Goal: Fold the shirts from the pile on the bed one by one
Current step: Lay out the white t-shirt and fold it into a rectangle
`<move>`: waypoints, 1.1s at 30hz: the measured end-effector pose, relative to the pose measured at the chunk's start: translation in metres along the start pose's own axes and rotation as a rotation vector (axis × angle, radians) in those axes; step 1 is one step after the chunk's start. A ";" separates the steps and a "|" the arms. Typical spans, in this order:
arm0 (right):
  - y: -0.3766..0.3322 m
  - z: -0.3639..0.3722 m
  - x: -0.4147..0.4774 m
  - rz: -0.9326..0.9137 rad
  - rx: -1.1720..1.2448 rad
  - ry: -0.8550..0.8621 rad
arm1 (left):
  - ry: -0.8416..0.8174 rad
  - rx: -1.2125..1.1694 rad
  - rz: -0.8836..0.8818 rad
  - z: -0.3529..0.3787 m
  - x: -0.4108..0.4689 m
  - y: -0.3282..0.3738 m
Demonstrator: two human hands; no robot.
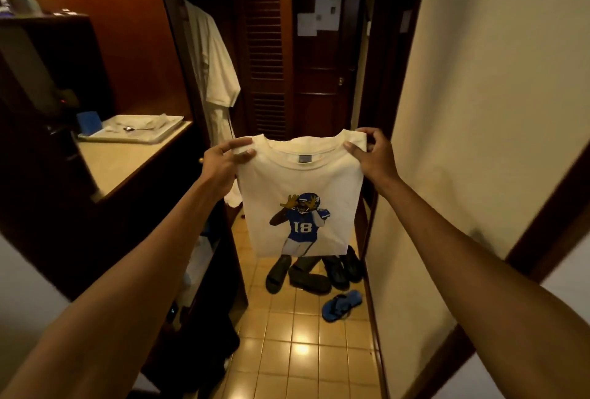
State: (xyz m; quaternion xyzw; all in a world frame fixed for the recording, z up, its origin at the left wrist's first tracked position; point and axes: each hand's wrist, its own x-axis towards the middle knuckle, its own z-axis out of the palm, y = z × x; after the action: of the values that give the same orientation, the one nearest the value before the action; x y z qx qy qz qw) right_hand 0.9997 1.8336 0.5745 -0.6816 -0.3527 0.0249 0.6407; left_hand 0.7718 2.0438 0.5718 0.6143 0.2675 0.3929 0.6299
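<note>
Over tiled floor [300,338], blue-printed white shirt [300,180]; left hand [223,160], right hand [372,156] fingers [353,148] pinching shoulders

The black sandals [310,282] are partly hidden by the hem of the shirt [287,181]; print on the collar label [303,159] and the door papers [319,12] cannot be read.

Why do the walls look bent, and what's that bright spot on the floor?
Head view: the wide-angle lens bows the cream wall and other straight lines near the edges; the spot on the tiled floor is glare, likely a reflected lamp; lighting is dim and warm; the white T-shirt is sharp, the frame's corners soft.
</note>
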 end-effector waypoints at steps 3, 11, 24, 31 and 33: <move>0.021 0.025 0.066 0.015 0.001 0.003 | -0.028 -0.002 -0.001 0.004 0.080 -0.008; 0.058 0.083 0.235 0.005 -0.009 0.041 | -0.070 0.036 0.012 0.027 0.264 0.002; 0.155 0.181 0.489 -0.004 0.044 -0.044 | 0.119 -0.002 0.041 0.060 0.517 -0.049; 0.213 0.257 0.629 0.015 0.077 -0.191 | 0.283 0.011 0.047 0.062 0.637 -0.077; 0.229 0.284 0.657 0.023 0.083 -0.229 | 0.325 0.040 0.031 0.048 0.666 -0.091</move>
State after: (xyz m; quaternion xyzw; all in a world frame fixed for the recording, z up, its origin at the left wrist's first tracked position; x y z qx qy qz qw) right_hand 1.4574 2.4289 0.5948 -0.6513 -0.4142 0.1246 0.6236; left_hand 1.1911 2.5709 0.5846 0.5591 0.3639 0.4914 0.5600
